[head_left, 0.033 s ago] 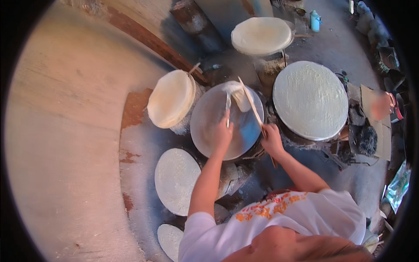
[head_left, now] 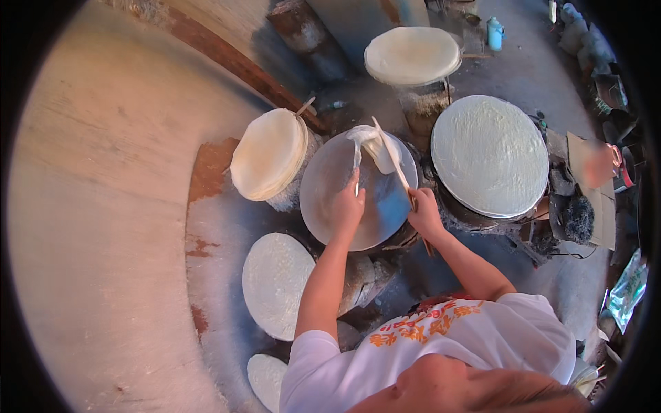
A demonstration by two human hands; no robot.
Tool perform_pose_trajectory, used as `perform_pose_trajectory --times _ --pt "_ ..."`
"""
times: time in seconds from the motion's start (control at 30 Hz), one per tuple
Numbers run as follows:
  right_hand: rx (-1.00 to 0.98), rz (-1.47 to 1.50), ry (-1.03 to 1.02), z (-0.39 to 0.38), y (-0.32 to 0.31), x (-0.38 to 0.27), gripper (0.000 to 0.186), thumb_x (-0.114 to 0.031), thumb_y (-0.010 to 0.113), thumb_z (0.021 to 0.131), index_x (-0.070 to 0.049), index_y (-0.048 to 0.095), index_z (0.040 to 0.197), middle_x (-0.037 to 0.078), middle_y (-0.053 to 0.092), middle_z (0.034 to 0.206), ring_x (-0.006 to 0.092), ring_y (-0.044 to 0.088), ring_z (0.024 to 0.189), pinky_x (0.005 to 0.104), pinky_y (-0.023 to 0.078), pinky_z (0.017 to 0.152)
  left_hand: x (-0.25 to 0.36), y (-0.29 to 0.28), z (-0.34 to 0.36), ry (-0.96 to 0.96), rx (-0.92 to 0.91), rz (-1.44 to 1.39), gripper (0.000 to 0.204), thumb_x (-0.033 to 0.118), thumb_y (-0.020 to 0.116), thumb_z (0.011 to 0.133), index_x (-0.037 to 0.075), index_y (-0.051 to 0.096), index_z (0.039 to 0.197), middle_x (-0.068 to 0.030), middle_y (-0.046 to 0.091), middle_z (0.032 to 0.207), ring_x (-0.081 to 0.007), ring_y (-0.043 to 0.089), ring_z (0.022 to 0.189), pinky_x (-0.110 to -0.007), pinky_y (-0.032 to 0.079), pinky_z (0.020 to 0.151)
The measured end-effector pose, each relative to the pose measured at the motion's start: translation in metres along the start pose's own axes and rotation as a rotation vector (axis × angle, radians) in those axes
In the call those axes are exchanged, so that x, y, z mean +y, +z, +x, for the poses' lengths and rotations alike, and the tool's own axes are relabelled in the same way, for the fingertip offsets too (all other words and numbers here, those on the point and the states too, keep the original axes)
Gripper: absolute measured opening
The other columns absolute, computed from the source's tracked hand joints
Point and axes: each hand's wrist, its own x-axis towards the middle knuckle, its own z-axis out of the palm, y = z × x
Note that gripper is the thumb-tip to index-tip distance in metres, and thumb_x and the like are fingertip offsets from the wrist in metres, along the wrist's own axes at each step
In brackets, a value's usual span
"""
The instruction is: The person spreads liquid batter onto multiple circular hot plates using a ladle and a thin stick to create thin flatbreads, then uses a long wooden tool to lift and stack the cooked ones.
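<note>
Over a round grey griddle (head_left: 323,196) in the middle, my left hand (head_left: 349,206) is closed round the thin handle of a batter-coated tool (head_left: 357,160), whose exact kind I cannot make out. To its right, my right hand (head_left: 426,216) grips a long flat wooden stick (head_left: 390,147), which slants up toward the far rim. White batter (head_left: 376,149) clings between the tool and the stick, thick and partly hanging. Most of the griddle's surface shows bare, with a bluish sheen near the stick.
Right of the griddle is a bigger disc coated in white batter (head_left: 489,158). Stacks of thin flatbreads stand at left (head_left: 265,155) and at the back (head_left: 412,56). Pale discs (head_left: 278,286) lie lower left. Cardboard (head_left: 596,206), a dark bristly clump (head_left: 580,221) and a blue flask (head_left: 494,34) are farther right.
Both hands have shifted very slightly up and to the left, with the batter-coated tool and the wooden stick still held.
</note>
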Motion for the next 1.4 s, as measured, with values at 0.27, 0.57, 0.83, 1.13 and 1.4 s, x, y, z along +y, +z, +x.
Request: perform_pose_trajectory --times 0.27,0.57,0.83,1.13,1.4 --pt "-0.016 -0.384 -0.062 -0.038 0.013 -0.025 0.034 0.003 0.05 0.072 -0.005 0.057 0.104 0.014 0.052 0.107 0.0323 0.049 0.098 0.0382 0.045 0.08 -0.063 -0.022 0.015 0.016 -0.006 0.049 0.053 0.02 0.057 0.083 0.029 0.04 0.132 -0.0158 0.064 0.09 -0.0352 0.061 0.077 -0.044 0.047 0.066" --pt "0.03 -0.438 -0.128 -0.035 0.012 -0.016 0.035 0.001 0.05 0.07 -0.006 0.059 0.103 0.011 0.056 0.1 0.0304 0.053 0.094 0.0383 0.047 0.077 -0.089 -0.016 0.015 0.008 -0.003 0.013 0.051 0.019 0.055 0.084 0.02 0.04 0.133 -0.0168 0.06 0.102 -0.0361 0.057 0.09 -0.043 0.045 0.076" --pt "-0.02 -0.47 -0.176 0.008 0.013 -0.033 0.032 0.001 0.054 0.066 -0.007 0.064 0.095 0.007 0.058 0.094 0.0277 0.054 0.089 0.0359 0.048 0.074 -0.136 -0.027 -0.028 -0.123 0.134 -0.003 0.054 0.02 0.057 0.083 0.026 0.04 0.133 -0.0128 0.058 0.114 -0.0339 0.058 0.094 -0.041 0.047 0.076" --pt "-0.057 -0.457 -0.249 0.04 0.013 -0.037 0.031 0.002 0.051 0.068 -0.008 0.064 0.094 0.005 0.058 0.092 0.029 0.051 0.09 0.0367 0.047 0.076 -0.131 -0.022 -0.062 -0.213 0.234 -0.179 0.055 0.017 0.059 0.081 0.022 0.042 0.133 -0.0128 0.064 0.098 -0.0238 0.056 0.058 -0.034 0.045 0.052" --pt "-0.38 -0.428 -0.43 0.094 0.029 -0.025 0.036 0.003 0.05 0.067 -0.008 0.06 0.1 0.011 0.056 0.095 0.0319 0.052 0.092 0.0394 0.046 0.077 -0.072 -0.03 -0.08 -0.517 0.259 -0.334 0.054 0.013 0.058 0.082 0.021 0.043 0.132 -0.0123 0.063 0.107 -0.0237 0.062 0.058 -0.033 0.049 0.058"
